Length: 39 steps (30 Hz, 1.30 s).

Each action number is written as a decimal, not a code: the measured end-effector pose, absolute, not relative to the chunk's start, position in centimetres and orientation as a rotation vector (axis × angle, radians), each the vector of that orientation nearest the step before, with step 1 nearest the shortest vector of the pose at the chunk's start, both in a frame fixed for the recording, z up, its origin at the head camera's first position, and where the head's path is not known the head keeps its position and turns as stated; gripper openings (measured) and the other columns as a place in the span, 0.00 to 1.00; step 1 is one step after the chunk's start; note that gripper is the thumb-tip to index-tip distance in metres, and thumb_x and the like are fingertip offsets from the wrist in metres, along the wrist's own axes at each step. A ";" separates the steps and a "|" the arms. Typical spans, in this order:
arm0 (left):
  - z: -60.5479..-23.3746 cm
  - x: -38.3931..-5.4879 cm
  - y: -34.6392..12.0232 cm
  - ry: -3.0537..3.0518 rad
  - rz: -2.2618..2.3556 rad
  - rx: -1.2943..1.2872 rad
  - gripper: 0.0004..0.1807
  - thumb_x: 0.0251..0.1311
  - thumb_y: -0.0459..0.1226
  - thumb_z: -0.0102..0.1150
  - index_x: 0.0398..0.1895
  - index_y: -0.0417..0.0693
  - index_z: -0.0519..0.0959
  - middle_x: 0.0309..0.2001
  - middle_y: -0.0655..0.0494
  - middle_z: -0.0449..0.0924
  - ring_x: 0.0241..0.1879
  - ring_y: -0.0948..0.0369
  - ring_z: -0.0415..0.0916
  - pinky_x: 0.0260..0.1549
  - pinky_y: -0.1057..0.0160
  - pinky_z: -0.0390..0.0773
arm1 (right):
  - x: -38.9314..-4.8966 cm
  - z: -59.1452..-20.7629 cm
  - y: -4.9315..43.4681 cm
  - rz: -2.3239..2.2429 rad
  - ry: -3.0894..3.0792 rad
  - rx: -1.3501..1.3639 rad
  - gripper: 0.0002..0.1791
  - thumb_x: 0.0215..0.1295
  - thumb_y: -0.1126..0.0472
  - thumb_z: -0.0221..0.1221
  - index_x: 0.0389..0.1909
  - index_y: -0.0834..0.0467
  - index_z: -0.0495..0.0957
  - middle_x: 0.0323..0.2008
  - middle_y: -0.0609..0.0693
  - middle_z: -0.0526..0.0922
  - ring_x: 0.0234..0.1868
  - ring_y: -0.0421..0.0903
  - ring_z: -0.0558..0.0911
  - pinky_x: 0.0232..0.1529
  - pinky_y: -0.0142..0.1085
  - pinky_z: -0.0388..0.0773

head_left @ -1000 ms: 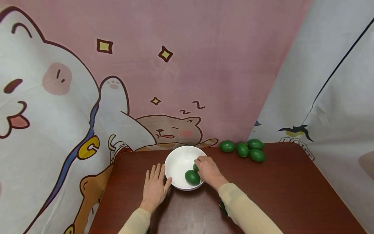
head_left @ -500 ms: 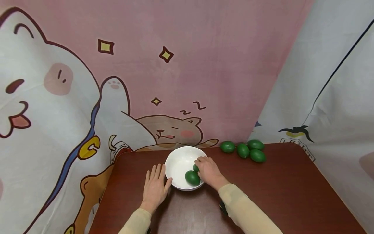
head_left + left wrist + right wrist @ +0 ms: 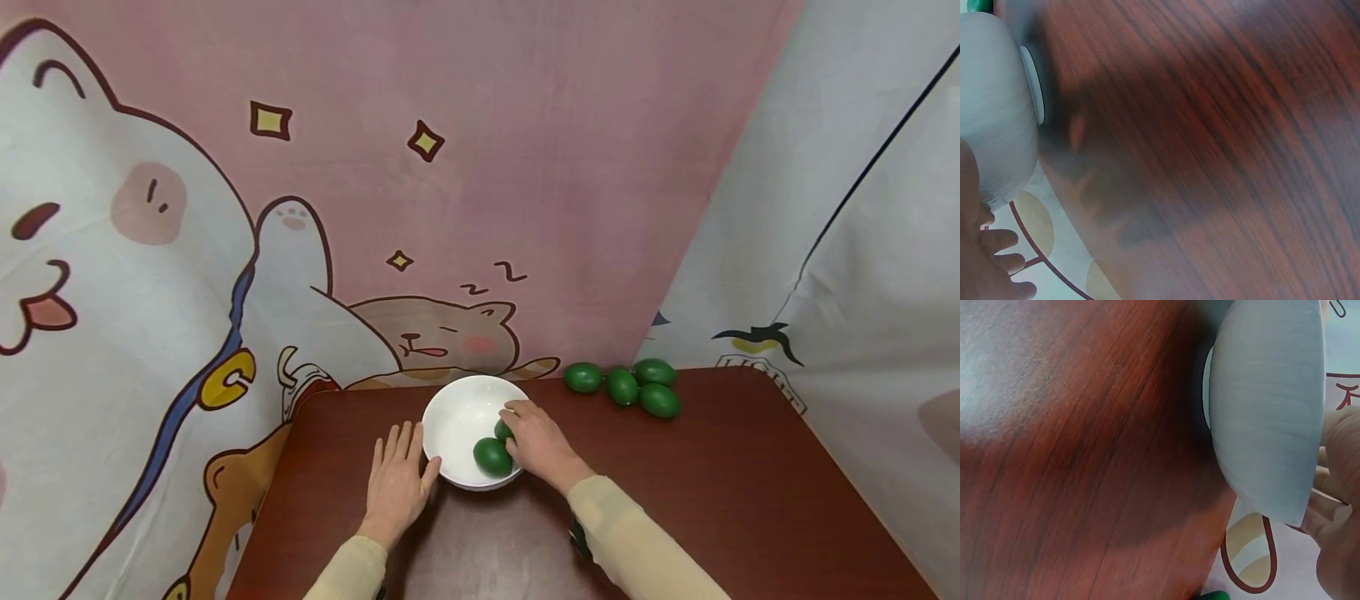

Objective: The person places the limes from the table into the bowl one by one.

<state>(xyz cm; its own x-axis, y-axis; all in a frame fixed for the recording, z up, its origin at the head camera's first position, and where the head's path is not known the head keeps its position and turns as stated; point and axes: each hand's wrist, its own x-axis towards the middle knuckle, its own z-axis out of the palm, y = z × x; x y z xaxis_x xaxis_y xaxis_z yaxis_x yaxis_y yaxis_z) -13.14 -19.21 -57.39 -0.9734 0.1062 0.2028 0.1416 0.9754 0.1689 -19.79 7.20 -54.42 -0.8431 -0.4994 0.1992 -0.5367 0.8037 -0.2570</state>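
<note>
A white bowl (image 3: pixel 453 421) stands on the brown table, with two smooth green oval fruits, like limes, inside. One lime (image 3: pixel 492 457) lies uncovered near the front right of the bowl. My right hand (image 3: pixel 542 442) reaches over the right rim, fingers curled over the other lime (image 3: pixel 502 430) and hiding most of it. In the right wrist view the fingers of the right hand (image 3: pixel 1338 531) bend over the rim of the bowl (image 3: pixel 1266 419). Beside the bowl's left wall, my left hand (image 3: pixel 397 483) has its fingers straight and spread, thumb close to the rim.
Several more limes (image 3: pixel 622 387) sit grouped at the table's back edge, right of the bowl. A cloth (image 3: pixel 585 167) with cartoon animals hangs directly behind the table (image 3: pixel 720 483). Below the bowl in the left wrist view, the table surface (image 3: pixel 1197 156) carries the hand's shadow.
Almost nothing differs. Both hands stay at the bowl and the limes keep their places; only the right forearm shifts very slightly.
</note>
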 end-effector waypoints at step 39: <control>-57.2 -13.1 -19.2 -2.931 -0.249 -0.191 0.39 0.75 0.58 0.50 0.79 0.43 0.63 0.76 0.41 0.64 0.78 0.43 0.56 0.76 0.39 0.55 | -19.3 -55.2 13.8 0.712 -2.636 0.601 0.25 0.60 0.65 0.70 0.59 0.66 0.81 0.59 0.62 0.81 0.60 0.60 0.80 0.62 0.55 0.77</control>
<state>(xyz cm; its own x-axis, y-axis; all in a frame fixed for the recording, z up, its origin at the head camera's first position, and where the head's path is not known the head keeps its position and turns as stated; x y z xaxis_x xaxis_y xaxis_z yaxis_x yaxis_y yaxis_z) -13.14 -19.25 -57.22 -0.9731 0.1113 0.2019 0.1437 0.9776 0.1538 -19.32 13.80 -55.24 -0.8513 -0.3067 0.4257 -0.4794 0.7844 -0.3935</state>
